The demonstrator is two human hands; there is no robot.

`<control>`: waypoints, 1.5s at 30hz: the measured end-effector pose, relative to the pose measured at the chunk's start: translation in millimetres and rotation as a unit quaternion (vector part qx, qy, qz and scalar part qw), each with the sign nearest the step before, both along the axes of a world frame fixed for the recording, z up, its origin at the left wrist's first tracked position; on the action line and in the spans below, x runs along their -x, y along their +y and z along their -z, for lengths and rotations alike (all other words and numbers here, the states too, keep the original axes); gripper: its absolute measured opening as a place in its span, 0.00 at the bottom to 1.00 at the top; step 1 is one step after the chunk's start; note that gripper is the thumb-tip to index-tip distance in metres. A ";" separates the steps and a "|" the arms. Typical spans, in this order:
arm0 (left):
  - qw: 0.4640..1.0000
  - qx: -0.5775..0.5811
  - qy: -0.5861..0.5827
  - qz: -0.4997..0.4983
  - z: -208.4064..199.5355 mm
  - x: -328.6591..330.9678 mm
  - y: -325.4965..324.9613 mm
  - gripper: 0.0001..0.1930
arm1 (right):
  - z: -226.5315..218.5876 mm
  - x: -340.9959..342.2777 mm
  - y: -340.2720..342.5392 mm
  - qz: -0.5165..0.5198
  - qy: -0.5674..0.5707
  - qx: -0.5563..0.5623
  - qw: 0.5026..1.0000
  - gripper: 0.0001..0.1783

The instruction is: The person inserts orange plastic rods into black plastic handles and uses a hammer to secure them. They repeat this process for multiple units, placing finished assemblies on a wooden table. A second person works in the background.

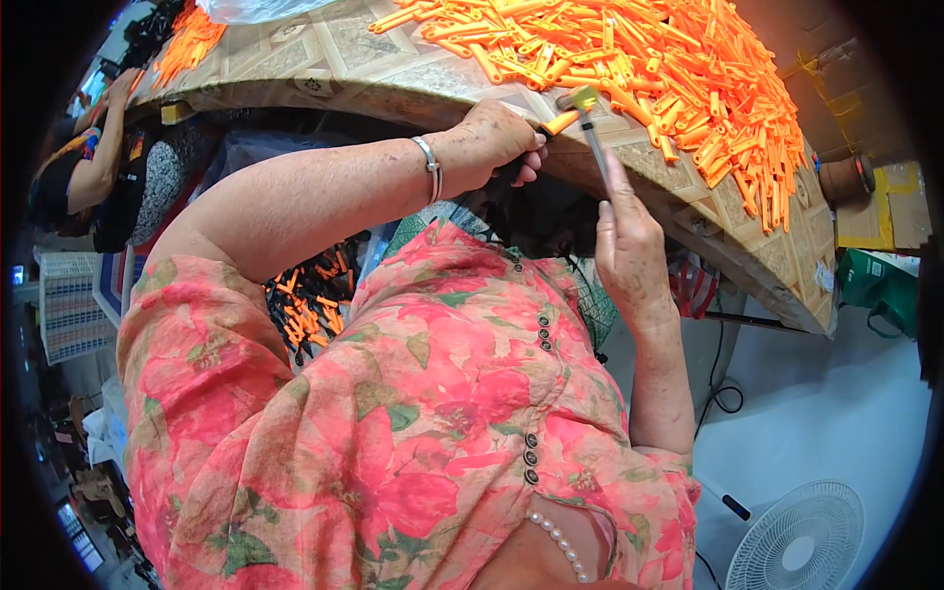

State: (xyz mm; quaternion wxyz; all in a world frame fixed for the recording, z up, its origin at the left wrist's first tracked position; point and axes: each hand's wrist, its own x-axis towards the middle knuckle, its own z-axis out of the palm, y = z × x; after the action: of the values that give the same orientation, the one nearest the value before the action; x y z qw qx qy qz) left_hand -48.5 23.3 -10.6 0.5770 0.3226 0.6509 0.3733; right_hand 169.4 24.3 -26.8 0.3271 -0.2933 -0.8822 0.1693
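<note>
My left hand [497, 146], with a silver bangle at the wrist, is closed at the near edge of the table. Its fingers grip a dark piece with an orange plastic handle [561, 122] sticking out to the right. Most of the dark part is hidden in the fist. My right hand [629, 241] is wrapped round the shaft of a small hammer [595, 143]. The hammer's yellowish head is just above the orange end; whether they touch I cannot tell. Beyond both hands lies a large heap of similar orange plastic handles [629, 59].
The patterned table [334, 49] has a curved edge in this view. Below my left arm are orange and black pieces [315, 300]. Another person's arm [103, 147] is at far left. A white fan [798, 551], a green bag [878, 290] and a spool [844, 180] are on the right.
</note>
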 end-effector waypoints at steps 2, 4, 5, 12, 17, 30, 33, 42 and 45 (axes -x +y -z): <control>1.000 -0.003 -0.008 -0.003 2.9 -0.4 -0.4 0.09 | -2.8 1.3 -3.7 -0.002 0.023 -0.013 1.000 0.34; 1.000 -0.017 -0.006 -0.006 5.7 2.0 0.4 0.09 | -2.2 1.9 -4.0 -0.001 -0.013 0.013 1.000 0.34; 1.000 -0.011 -0.008 -0.009 6.3 1.4 -0.8 0.09 | -0.8 1.8 -4.9 0.000 -0.030 0.029 0.999 0.34; 1.000 -0.019 -0.011 0.002 5.0 1.5 -1.3 0.09 | -6.7 5.3 -7.7 -0.005 0.049 -0.020 0.999 0.34; 1.000 -0.003 -0.020 0.002 -1.9 -3.9 -4.4 0.08 | -0.8 2.2 -3.8 0.024 -0.150 0.070 0.986 0.35; 0.998 -0.049 -0.021 0.029 12.7 6.3 5.8 0.09 | -14.9 11.7 28.5 0.134 0.043 0.021 0.990 0.27; 0.998 -0.050 -0.017 0.046 6.2 9.9 5.4 0.09 | -9.2 17.3 59.2 0.162 -0.025 -0.136 0.977 0.26; 0.971 -0.116 0.171 0.122 18.1 29.3 5.0 0.10 | -16.8 -117.1 96.2 0.475 -0.147 -0.041 0.867 0.28; 0.963 -0.130 0.176 0.155 11.7 26.5 9.2 0.09 | -14.2 -196.5 125.2 0.560 -0.218 -0.055 0.797 0.31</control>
State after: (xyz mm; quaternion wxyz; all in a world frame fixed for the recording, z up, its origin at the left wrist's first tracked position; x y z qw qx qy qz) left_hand -75.0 32.5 -22.4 0.4572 0.5525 0.6303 0.2975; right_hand 365.9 149.5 -12.6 0.1795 -0.7469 -0.6197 -0.1610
